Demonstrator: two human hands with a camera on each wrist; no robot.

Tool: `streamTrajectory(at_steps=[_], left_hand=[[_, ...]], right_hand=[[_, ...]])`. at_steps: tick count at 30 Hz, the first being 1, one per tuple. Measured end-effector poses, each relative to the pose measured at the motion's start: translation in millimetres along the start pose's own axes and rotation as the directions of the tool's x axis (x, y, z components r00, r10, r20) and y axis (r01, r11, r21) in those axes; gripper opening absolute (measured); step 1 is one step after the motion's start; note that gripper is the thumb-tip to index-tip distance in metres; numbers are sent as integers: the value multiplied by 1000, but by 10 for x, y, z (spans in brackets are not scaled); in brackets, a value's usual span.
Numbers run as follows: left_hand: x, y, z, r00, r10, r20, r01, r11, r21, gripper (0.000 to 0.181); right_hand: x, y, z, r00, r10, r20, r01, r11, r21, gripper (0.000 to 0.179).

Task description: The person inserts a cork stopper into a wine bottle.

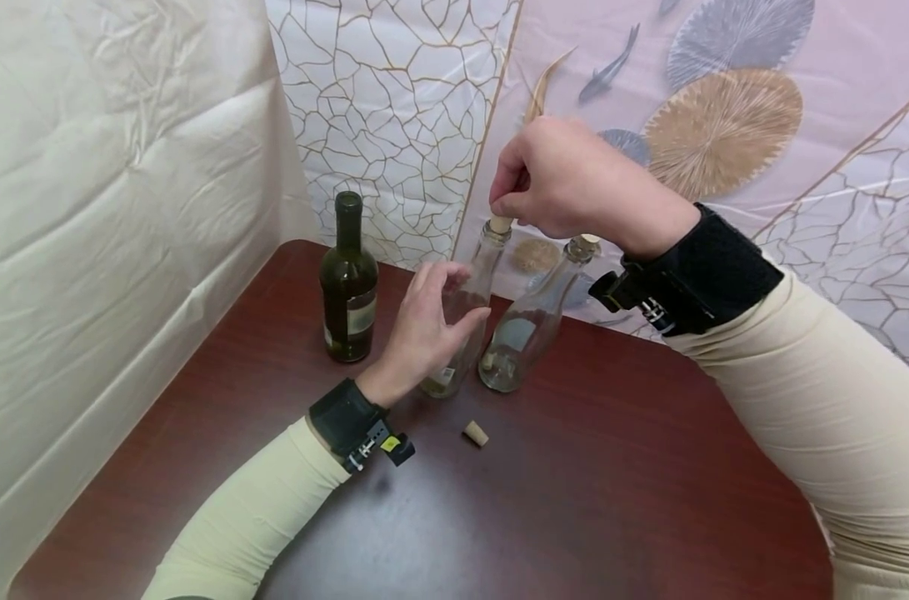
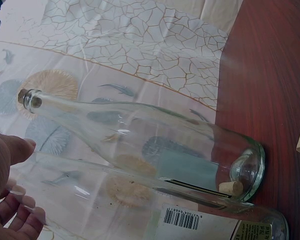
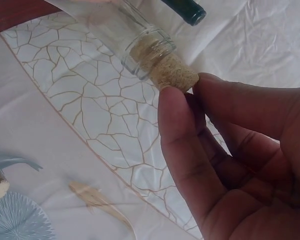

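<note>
Patterned cloth is hung behind a dark red table. By the right hand, a first cork is pinched between thumb and fingertips; its lower end is seated within the mouth of the first clear bottle, the remainder standing above the rim. That bottle is encircled by the curved fingers and thumb of the left hand; how firmly it is gripped cannot be told. Just beside it, on the right, a second clear bottle is stoppered by a second cork, and a third cork is seen at its bottom. A fourth cork is noted lying on the table, nearer the person. On the left, a dark green bottle is found upright; its contents cannot be determined through the glass. Three bottles and four corks are counted.
</note>
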State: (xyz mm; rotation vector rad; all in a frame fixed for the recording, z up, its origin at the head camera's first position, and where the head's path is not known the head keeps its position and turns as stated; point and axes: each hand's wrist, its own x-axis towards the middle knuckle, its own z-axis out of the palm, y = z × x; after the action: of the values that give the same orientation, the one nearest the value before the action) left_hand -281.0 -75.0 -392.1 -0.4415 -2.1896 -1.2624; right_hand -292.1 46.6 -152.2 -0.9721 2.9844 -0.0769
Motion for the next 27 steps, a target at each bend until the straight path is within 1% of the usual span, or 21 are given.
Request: streamTrajectory(at_steps=[10, 14, 19, 27], left_hand=[[2, -19, 12, 1000, 24, -8, -24, 1000, -6, 48], [11, -14, 7, 1000, 21, -9, -21, 1000, -6, 48], [24, -6, 0, 1000, 21, -7, -21, 1000, -5, 49], [-4, -15, 17, 1000, 20, -2, -20, 1000, -12, 48]], right_hand=[[-25, 25, 51, 999, -19, -50, 19, 1000, 2, 10], [-30, 20, 49, 996, -46, -78, 46, 999, -1, 9], [-37, 25, 43, 994, -57, -90, 58, 998, 2, 9], [-42, 56, 76, 993, -56, -103, 58, 998, 14, 9]])
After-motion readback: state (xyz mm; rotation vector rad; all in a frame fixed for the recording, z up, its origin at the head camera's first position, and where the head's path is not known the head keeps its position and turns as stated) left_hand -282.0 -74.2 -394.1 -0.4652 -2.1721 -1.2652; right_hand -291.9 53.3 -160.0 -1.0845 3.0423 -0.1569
